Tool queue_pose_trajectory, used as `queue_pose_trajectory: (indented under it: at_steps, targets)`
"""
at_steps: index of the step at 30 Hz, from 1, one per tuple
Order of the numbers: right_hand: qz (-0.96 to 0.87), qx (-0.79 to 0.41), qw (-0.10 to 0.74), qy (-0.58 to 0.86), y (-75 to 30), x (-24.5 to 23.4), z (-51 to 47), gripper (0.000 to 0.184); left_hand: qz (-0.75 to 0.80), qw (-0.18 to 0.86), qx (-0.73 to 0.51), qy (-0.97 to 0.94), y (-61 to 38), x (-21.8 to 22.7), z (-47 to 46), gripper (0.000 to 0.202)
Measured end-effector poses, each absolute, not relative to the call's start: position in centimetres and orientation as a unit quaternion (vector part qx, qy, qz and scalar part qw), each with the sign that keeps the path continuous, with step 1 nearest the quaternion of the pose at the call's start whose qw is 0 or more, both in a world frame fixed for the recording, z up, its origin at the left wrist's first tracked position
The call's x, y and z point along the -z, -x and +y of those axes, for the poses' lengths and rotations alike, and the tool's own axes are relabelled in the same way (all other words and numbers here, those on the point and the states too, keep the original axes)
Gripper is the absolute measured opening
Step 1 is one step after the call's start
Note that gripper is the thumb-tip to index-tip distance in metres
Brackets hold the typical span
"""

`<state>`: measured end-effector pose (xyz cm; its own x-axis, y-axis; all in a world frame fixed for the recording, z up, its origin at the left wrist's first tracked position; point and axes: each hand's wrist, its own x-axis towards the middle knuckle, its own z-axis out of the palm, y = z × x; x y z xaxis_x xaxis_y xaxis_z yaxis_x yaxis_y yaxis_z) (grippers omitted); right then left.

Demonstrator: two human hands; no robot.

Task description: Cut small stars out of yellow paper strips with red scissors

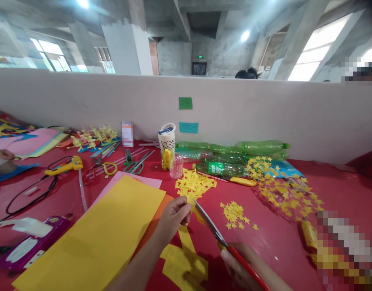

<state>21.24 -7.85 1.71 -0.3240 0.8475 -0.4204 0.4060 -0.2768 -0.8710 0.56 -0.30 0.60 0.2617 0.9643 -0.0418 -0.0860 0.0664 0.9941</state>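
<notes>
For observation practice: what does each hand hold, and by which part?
The left hand pinches the yellow paper strip at its far end; the right hand grips the scissors by their red handles.

Red table [340, 182], yellow sheet [101, 234], paper stars [234, 212], green bottles [261, 146], glue gun [64, 166]

Red tabletop [325, 182] w/ big yellow paper sheet [98, 234] front-left, lying over pink paper sheet [125, 180]. Yellow glue gun [66, 165] further back on the left. Tall white paper cup [167, 139] & small clear plastic cup [176, 166] mid-back. Green plastic bottles [258, 146] lying on their sides to the right of them. Small yellow paper stars [233, 212] piled ctr-right.
</notes>
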Motion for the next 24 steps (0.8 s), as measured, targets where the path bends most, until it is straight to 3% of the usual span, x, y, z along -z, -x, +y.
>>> queue_pose_trajectory:
  at_steps: [7, 24]
  targets:
    - [-0.554, -0.577, 0.214, 0.561, -20.8, -1.1, -8.0, 0.063, 0.398, 0.665, -0.446, -0.448, -1.4, -0.1, -0.8, 0.019]
    - [-0.625, -0.57, 0.192, 0.497, -21.6, -1.2, -7.7, 0.058, 0.433, 0.608, -0.477, -0.464, -1.3, -0.3, -0.7, 0.023]
